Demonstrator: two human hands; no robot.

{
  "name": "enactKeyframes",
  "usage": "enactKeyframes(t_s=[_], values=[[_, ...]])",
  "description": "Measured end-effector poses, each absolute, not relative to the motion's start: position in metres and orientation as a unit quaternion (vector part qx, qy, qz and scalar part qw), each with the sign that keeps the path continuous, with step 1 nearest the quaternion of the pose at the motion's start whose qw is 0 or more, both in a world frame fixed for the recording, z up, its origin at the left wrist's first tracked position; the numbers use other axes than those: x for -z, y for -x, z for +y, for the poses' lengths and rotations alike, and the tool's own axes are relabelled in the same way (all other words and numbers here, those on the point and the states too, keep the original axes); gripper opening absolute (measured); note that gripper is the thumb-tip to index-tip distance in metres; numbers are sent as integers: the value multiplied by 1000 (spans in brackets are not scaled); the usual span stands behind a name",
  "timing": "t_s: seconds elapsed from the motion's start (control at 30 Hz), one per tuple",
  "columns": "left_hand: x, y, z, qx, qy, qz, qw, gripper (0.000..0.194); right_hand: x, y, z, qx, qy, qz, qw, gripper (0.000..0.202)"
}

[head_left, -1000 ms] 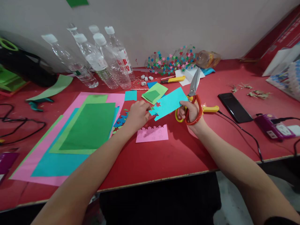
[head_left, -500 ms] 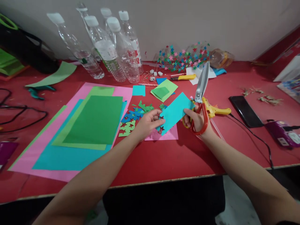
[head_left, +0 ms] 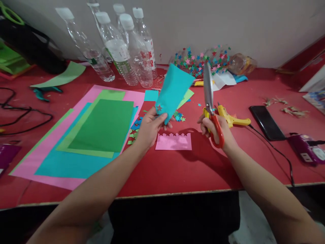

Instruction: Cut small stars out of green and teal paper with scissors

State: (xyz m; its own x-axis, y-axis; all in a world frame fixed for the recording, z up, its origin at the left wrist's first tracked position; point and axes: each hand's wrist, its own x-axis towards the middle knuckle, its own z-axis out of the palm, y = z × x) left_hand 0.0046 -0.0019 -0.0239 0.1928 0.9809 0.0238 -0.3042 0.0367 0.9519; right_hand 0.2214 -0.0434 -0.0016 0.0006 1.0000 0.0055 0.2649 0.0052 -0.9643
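Note:
Pinched in my left hand [head_left: 151, 128] is a turquoise paper [head_left: 174, 88] with a star-shaped hole near its lower edge. My right hand [head_left: 218, 130] grips the red and yellow handles of the scissors [head_left: 208, 88], whose blades point up and look closed. Between the hands, a pink paper [head_left: 173, 143] with a notched top edge lies on the red table. Small cut stars [head_left: 179, 117] lie just behind my left hand, which partly covers blue and green paper scraps [head_left: 134, 133].
Large coloured sheets [head_left: 101, 125] lie at the left, with plastic bottles [head_left: 119, 54] behind. A star-covered bottle [head_left: 200, 61] lies at the back. Right of my right hand are a yellow glue gun [head_left: 233, 119], its cord and a black phone [head_left: 266, 122].
The turquoise paper has left my right hand and is raised and turned more upright in my left hand. The scissors have moved slightly left, and the pink paper is now uncovered.

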Motion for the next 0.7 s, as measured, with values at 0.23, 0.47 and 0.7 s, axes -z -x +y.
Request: enactKeyframes(t_s=[0.23, 0.47, 0.7], values=[[15, 2, 1, -614, -422, 381, 547, 13, -8, -220, -50, -311, 593, -725, 162, 45], [13, 0, -5, -591, -458, 388, 539, 13, 1, -216, -51, -322, 578, -741, 113, 51], [10, -1, -9, -572, -464, 360, 572, 9, -5, -216, -55, -407, 541, -722, 145, 45]])
